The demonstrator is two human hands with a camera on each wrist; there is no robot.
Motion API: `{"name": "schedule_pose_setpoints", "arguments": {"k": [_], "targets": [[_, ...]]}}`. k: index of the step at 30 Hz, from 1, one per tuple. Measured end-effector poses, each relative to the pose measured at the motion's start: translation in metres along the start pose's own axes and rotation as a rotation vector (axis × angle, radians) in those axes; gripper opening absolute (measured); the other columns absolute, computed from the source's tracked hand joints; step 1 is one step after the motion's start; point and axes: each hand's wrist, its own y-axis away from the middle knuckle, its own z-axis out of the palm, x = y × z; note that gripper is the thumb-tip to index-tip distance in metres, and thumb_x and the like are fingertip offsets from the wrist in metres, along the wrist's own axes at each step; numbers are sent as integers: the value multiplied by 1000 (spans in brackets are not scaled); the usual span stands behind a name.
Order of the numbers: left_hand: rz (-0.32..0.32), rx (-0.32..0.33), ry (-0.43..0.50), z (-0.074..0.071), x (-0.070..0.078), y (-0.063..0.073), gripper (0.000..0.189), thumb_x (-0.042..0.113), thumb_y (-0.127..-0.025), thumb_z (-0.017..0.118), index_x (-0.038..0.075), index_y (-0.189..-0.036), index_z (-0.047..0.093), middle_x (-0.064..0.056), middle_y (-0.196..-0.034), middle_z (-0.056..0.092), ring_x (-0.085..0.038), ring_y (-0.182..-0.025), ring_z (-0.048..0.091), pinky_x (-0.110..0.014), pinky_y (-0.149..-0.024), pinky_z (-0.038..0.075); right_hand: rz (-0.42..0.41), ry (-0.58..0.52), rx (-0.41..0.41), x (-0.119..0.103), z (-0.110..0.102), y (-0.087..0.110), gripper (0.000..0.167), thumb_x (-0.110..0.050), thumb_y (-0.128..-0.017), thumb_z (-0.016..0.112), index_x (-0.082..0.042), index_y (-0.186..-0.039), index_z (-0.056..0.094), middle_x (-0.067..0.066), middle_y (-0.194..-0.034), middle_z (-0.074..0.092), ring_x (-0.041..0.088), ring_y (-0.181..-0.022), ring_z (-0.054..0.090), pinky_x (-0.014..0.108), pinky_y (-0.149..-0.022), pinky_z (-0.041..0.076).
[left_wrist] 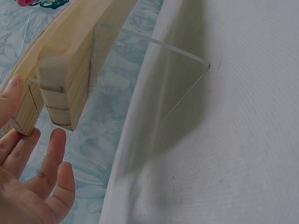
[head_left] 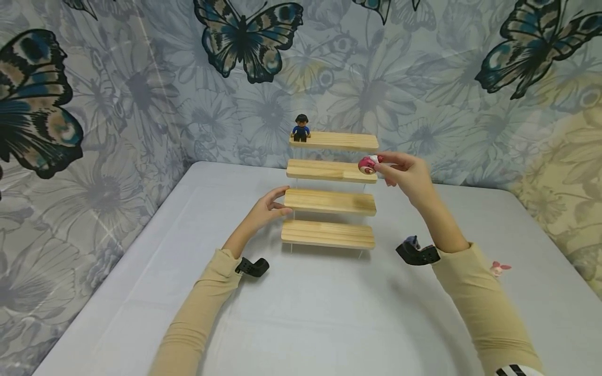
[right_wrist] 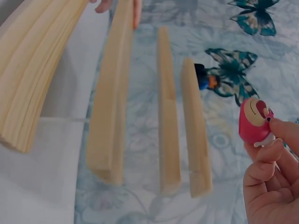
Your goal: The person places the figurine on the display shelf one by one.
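- The right hand (head_left: 405, 175) pinches a red-pink figure (head_left: 367, 165) between thumb and fingertips, the grip nearly closed around it.
- That figure is held in the air; from the head it overlaps the right end of the second board (head_left: 324, 169) from the top, while the right wrist view shows it apart from the boards.
- The left hand (head_left: 265, 210) is partly open, its thumb and fingers spanning and holding the left end of the third board (head_left: 330, 202).
- Four pale wooden boards rise in steps on thin clear supports, standing on the white bench (head_left: 305, 313).
- A dark-haired figure (head_left: 301, 128) in a blue top stands at the left end of the top board (head_left: 343, 140).
- A pink eared figure (head_left: 498, 268) is on the bench beside the right sleeve (head_left: 484, 308), partly hidden by it.
- Behind the bench hangs a floral backdrop (head_left: 352, 78) with large butterflies.
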Motion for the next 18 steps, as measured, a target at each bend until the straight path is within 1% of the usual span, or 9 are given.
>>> {"name": "schedule_pose_setpoints", "arguments": {"k": [2, 7, 10, 14, 16, 18], "targets": [[5, 2, -7, 0, -1, 0, 65, 11, -85, 63, 7, -140, 28, -13, -141, 28, -30, -103, 49, -39, -84, 43, -17, -31, -2, -1, 5, -5, 28, -17, -82, 68, -6, -107, 66, -6, -86, 64, 10, -49, 49, 21, -49, 40], [2, -6, -2, 1, 1, 1, 64, 10, -85, 62, 5, -140, 29, -13, -140, 28, -30, -102, 50, -36, -84, 44, -39, -54, -13, -2, 13, -17, 31, -16, -83, 66, -2, -110, 64, -4, -88, 63, 8, -47, 48, 19, -47, 41], [4, -17, 7, 2, 11, 5, 65, 8, -85, 62, 1, -139, 28, -17, -140, 27, -33, -103, 49, -38, -84, 43, -35, -61, -30, -6, 17, -24, 35, -18, -84, 65, 1, -113, 61, -2, -91, 62, 8, -46, 47, 19, -46, 40], [-2, -18, 2, 3, 25, 11, 64, 6, -85, 61, -1, -139, 26, -20, -140, 26, -35, -103, 48, -40, -84, 43, -52, -120, -46, -11, 23, -35, 36, -15, -86, 62, 5, -115, 57, 3, -91, 60, 8, -45, 47, 18, -44, 39], [-12, -15, -2, 3, 28, 11, 64, 6, -86, 61, -1, -139, 26, -19, -140, 26, -35, -104, 48, -39, -85, 43, -64, -146, -52, -10, 27, -40, 35, -12, -86, 61, 7, -115, 56, 4, -89, 60, 7, -45, 47, 17, -43, 39], [-16, -13, -7, 3, 29, 12, 64, 6, -86, 61, 0, -139, 26, -18, -140, 26, -34, -104, 48, -38, -85, 43, -75, -142, -63, -9, 31, -44, 34, -10, -87, 59, 9, -116, 55, 3, -87, 59, 7, -44, 46, 16, -43, 38]]}}
